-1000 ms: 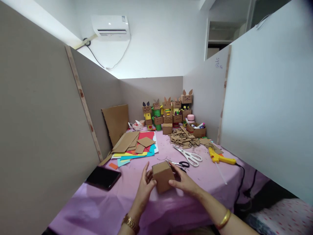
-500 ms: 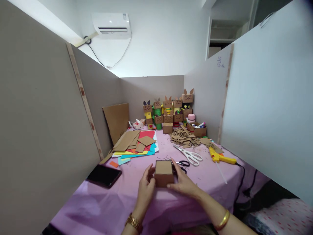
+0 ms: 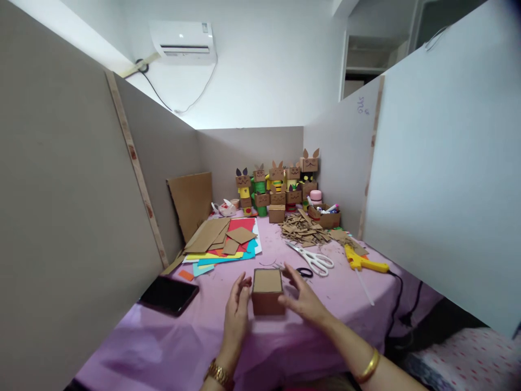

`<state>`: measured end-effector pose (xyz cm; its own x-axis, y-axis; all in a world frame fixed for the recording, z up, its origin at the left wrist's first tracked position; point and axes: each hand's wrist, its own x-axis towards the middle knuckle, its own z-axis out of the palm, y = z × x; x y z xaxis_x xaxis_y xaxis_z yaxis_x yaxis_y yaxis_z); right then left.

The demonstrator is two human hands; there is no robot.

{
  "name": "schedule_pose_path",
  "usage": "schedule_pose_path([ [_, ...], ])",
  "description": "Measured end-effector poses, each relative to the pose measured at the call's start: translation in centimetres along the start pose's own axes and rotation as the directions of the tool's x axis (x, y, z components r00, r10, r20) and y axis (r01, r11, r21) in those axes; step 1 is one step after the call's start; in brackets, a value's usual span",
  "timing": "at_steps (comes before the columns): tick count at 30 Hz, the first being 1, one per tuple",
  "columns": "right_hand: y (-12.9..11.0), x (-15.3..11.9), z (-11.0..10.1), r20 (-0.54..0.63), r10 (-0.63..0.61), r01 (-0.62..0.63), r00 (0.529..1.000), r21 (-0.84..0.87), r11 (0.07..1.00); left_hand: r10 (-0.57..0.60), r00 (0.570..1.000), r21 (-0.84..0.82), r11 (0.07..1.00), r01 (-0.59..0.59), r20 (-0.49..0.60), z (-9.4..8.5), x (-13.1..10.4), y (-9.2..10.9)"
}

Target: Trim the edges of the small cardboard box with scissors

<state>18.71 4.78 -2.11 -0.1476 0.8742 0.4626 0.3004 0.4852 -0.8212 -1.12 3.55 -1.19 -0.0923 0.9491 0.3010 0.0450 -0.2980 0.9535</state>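
Note:
A small brown cardboard box point(image 3: 268, 302) with a dark-edged, lighter top stands on the purple tablecloth point(image 3: 179, 342) before me. Just left of it is my left hand point(image 3: 237, 304), fingers apart and holding nothing. My right hand point(image 3: 303, 297) is at the box's right side, with its fingers spread; whether the thumb touches the box's edge I cannot tell. Behind the right fingers lie black-handled scissors point(image 3: 304, 272), partly hidden. Larger white-handled scissors point(image 3: 319, 262) rest farther back.
Coloured paper and cardboard sheets point(image 3: 207, 234) lie at left, beyond a black tablet point(image 3: 170, 295). A cardboard scrap pile point(image 3: 303, 229) and a yellow glue gun point(image 3: 364, 262) with a cord are at right. Several cardboard animal figures point(image 3: 277, 172) stand at the back between grey partitions.
Both hands have loosened from the box and moved apart from its sides. The box stays on the table. The whole view has shifted slightly.

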Motion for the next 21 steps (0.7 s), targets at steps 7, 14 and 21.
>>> schedule_pose_path([
  [7, 1.2, 0.9, -2.2, -0.091, 0.015, -0.052, 0.996, -0.415, 0.908, -0.038, 0.983, 0.023, 0.999, 0.034, 0.182, 0.5, 0.8, -0.1],
  [14, 0.0, 2.9, -3.1, 0.015, 0.044, -0.025, 0.999, -0.627, 0.778, -0.099, 0.973, -0.012, 0.995, 0.103, 0.208, 0.4, 1.6, 0.6],
  [21, 0.3, 6.7, -5.1, -0.054, 0.033, -0.061, 0.998, -0.682, 0.729, -0.108, 0.994, -0.007, 0.994, 0.108, 0.02, 1.2, 7.8, 2.2],
])
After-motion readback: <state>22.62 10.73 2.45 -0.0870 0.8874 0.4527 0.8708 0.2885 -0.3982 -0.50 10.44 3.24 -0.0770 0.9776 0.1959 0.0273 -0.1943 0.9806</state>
